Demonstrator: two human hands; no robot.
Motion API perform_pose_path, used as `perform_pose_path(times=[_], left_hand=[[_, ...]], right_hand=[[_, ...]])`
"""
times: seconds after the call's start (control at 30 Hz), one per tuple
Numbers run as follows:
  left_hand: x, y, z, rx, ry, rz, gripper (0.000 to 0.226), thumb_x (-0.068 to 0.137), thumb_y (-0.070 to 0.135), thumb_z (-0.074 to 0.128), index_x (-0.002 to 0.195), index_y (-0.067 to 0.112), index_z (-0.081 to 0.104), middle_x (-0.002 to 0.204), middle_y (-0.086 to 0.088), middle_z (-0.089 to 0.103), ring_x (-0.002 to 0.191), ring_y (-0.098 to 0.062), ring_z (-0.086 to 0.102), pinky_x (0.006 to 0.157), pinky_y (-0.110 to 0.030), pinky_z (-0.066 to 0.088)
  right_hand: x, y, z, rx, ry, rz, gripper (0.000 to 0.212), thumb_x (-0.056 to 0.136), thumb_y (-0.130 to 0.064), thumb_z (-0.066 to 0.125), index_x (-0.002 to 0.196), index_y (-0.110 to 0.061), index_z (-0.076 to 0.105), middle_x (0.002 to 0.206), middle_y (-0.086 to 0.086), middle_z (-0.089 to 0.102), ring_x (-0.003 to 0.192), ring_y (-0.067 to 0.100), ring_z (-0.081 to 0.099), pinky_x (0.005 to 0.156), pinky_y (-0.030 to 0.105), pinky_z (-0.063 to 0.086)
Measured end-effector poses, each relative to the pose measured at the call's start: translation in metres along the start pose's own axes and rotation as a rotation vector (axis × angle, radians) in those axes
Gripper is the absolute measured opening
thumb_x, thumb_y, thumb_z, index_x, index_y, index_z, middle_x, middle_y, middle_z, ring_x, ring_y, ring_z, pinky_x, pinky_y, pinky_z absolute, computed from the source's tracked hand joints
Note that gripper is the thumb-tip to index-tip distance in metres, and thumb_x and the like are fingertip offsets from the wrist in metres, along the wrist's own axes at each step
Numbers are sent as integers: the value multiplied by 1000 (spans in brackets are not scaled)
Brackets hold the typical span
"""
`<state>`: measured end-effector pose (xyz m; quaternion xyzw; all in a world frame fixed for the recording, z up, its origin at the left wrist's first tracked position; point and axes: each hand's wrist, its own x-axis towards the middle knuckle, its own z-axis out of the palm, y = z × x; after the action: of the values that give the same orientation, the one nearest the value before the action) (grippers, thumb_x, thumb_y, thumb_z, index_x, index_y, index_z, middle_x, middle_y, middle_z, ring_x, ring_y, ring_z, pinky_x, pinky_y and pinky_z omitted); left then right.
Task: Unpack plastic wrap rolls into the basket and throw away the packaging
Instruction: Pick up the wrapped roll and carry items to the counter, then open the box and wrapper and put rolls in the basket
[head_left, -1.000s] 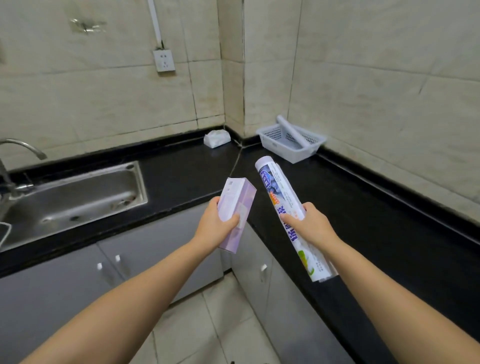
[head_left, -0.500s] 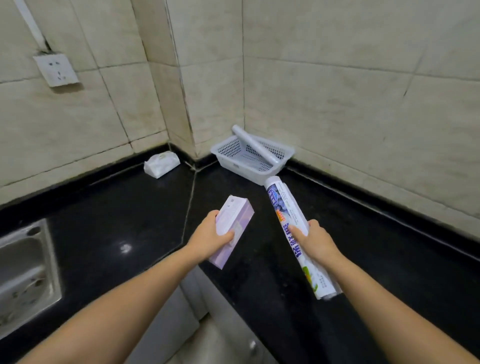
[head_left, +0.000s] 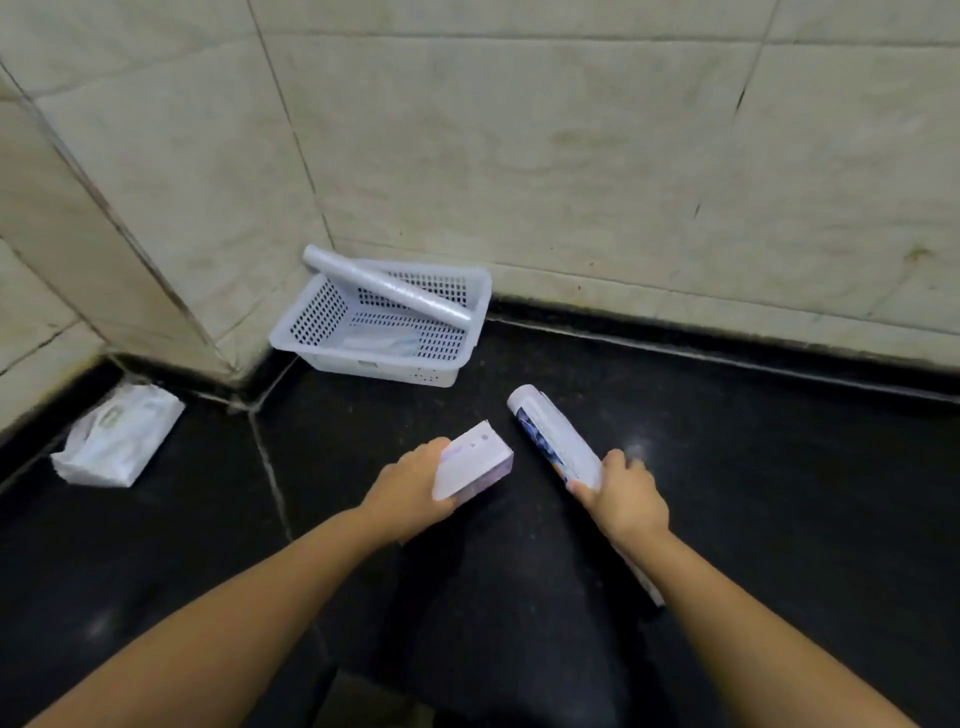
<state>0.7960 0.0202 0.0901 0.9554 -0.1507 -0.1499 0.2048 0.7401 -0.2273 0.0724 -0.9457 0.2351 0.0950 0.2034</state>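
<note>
The black worktop (head_left: 727, 467) carried a white basket (head_left: 480, 296) in the corner, one bare roll (head_left: 387, 285) propped across its rim. A tissue pack (head_left: 117, 441) lay well aside. The right hand (head_left: 626, 496) gripped a wrapped roll (head_left: 558, 441), the left hand (head_left: 410, 493) a box (head_left: 470, 460), both probably awaiting unpacking; nothing blocked the basket.

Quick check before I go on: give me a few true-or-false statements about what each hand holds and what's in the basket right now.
1. The left hand holds a small box. True.
2. The right hand is empty. False: it grips a printed wrapped roll.
3. A bare roll lies across the basket, one end over the rim. True.
4. The basket sits in the sink. False: it stands on the black counter in the wall corner.
5. A white packet lies left of the basket. True.
</note>
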Motion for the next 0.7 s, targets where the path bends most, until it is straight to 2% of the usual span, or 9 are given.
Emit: perform_pose_path(times=[0.13, 0.23, 0.4, 0.5, 0.57, 0.63, 0.7], left_hand=[[19, -21, 7, 126, -95, 112, 52, 79, 47, 61, 122, 26, 40, 119, 1, 56, 108, -21, 54, 94, -42, 44], [24, -27, 17, 198, -64, 132, 64, 78, 43, 59, 133, 23, 33, 125, -1, 52, 113, -22, 51, 97, -40, 38], [34, -21, 22, 274, -63, 124, 88, 78, 58, 58, 145, 16, 18, 135, -4, 45, 123, -24, 45, 99, -41, 36], [39, -2, 16, 220, -95, 161, 71, 83, 53, 55, 139, 17, 28, 131, -5, 48, 119, -25, 48, 94, -40, 39], [38, 10, 8, 103, -56, 208, 60, 83, 51, 56, 130, 20, 36, 123, -3, 52, 112, -24, 51, 91, -39, 41], [36, 20, -4, 10, 13, 265, 54, 82, 52, 58, 123, 23, 40, 116, 1, 54, 106, -22, 52, 89, -39, 42], [34, 29, -17, -41, 74, 323, 52, 81, 50, 61, 122, 25, 41, 114, 3, 54, 104, -19, 52, 89, -38, 43]], right_hand=[[-5, -9, 11, -59, 32, 73, 62, 80, -53, 61, 122, -12, 40, 121, 12, 50, 112, 29, 49, 81, 42, 52], [-2, -12, 10, -56, 12, 109, 61, 80, -51, 62, 121, -12, 39, 123, 12, 48, 113, 30, 48, 81, 42, 51], [-1, -14, 12, -57, -15, 144, 63, 81, -51, 61, 123, -11, 38, 125, 13, 47, 115, 31, 48, 84, 45, 51], [-1, -15, 5, -54, -65, 145, 69, 82, -54, 57, 132, -14, 33, 132, 13, 45, 119, 31, 46, 91, 46, 48], [-1, -21, -6, -34, -26, 97, 75, 83, -56, 55, 141, -17, 26, 139, 14, 41, 126, 32, 43, 99, 47, 43], [-1, -31, -22, 43, 80, -25, 73, 85, -53, 53, 143, -18, 28, 143, 12, 40, 129, 30, 41, 105, 45, 39], [-3, -45, -39, 171, 113, -169, 61, 87, -46, 53, 140, -20, 36, 139, 8, 45, 124, 24, 46, 103, 37, 40]])
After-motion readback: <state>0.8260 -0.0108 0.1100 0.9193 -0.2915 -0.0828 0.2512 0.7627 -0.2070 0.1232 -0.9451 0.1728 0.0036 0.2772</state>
